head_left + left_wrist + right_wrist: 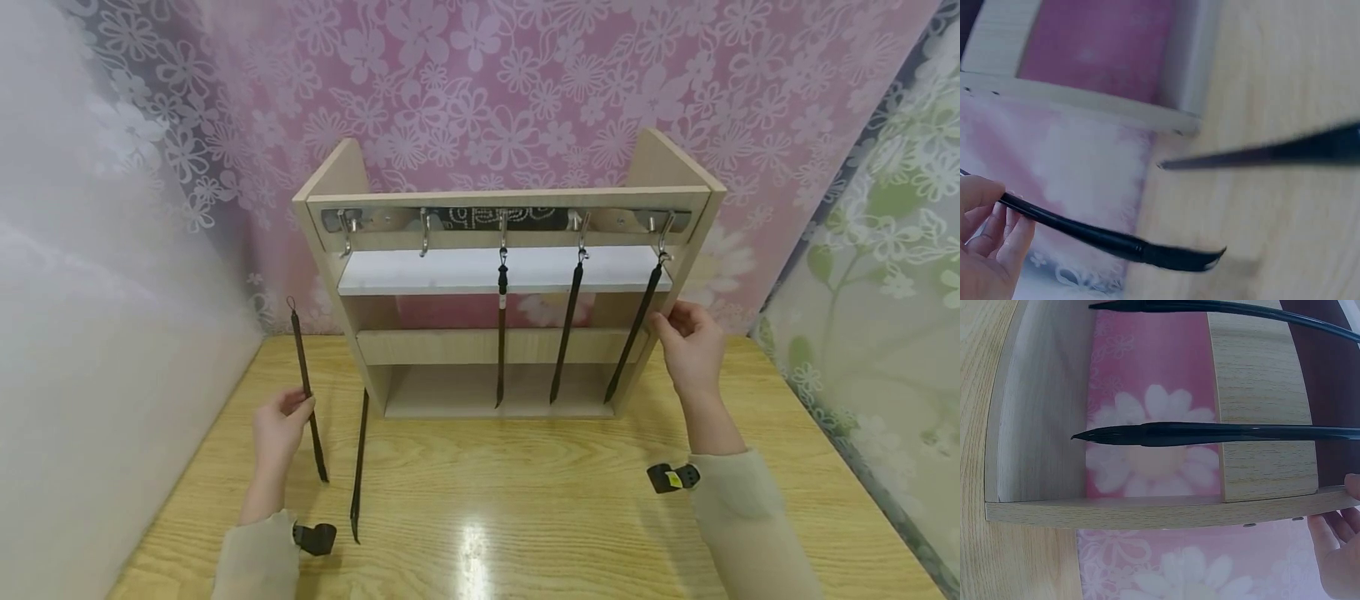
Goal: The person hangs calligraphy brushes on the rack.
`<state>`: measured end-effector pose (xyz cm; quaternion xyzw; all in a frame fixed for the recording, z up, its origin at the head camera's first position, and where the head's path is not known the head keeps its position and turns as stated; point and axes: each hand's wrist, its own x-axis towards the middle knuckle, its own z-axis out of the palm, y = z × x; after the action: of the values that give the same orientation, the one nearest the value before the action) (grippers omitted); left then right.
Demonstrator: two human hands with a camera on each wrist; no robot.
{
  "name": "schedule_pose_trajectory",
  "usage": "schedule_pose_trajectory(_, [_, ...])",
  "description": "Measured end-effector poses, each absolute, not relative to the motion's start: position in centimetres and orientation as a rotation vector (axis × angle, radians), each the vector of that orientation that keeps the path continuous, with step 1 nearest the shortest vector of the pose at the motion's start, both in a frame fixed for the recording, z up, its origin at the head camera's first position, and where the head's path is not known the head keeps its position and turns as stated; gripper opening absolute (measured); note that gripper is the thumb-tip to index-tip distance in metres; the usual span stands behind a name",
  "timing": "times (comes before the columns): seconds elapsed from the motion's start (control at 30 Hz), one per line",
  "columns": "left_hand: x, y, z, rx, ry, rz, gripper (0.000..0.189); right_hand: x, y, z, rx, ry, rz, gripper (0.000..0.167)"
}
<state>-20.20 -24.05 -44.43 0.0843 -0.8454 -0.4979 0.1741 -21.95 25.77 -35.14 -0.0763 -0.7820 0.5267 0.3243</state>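
Note:
My left hand [277, 429] pinches a dark calligraphy brush [302, 358] between thumb and fingers, left of the wooden shelf [510, 199]. The brush's hanging loop is up and its black bristle tip [1185, 258] down. A second brush [358, 483] lies on the table just right of that hand. Three brushes hang by loops from the shelf's hooks: one at the middle [501, 342], one to its right [567, 333] and one at the far right [633, 333]. The right hand [693, 346] grips the shelf's right side panel [1166, 512], thumb in front and fingers behind.
A metal hook rail [390, 219] runs along the shelf's front board; its two left hooks carry nothing. Below it is a white board [450, 271]. The shelf stands on a wood-grain table [540, 517] against a pink floral backdrop [510, 83], with pale walls at both sides.

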Motion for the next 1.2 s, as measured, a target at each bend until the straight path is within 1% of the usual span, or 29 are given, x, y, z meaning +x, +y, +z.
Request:
schedule_pose_trajectory(0.13, [-19.9, -23.3, -43.3, 0.248, -2.298, -1.591, 0.027, -22.0, 25.8, -35.2, -0.202, -2.052, 1.381, 0.028])
schedule_pose_trajectory(0.33, [-19.6, -22.1, -41.4, 0.25, -2.159, -1.734, 0.028, -22.0, 25.8, -35.2, -0.191, -2.041, 1.392, 0.028])
schedule_pose_trajectory(0.6, [-18.8, -20.2, -39.0, 0.214, -1.918, -1.946, 0.016, -22.0, 25.8, -35.3, -0.194, -2.023, 1.413, 0.027])
schedule_pose_trajectory(0.9, [-18.4, -18.0, -37.5, 0.094, -1.883, -1.965, 0.014, -22.0, 25.9, -35.3, -0.196, -2.037, 1.397, 0.028])
schedule_pose_trajectory(1.2, [-18.3, -16.0, -36.9, -0.08, -1.824, -2.043, 0.014, -22.0, 25.8, -35.3, -0.179, -2.039, 1.372, 0.027])
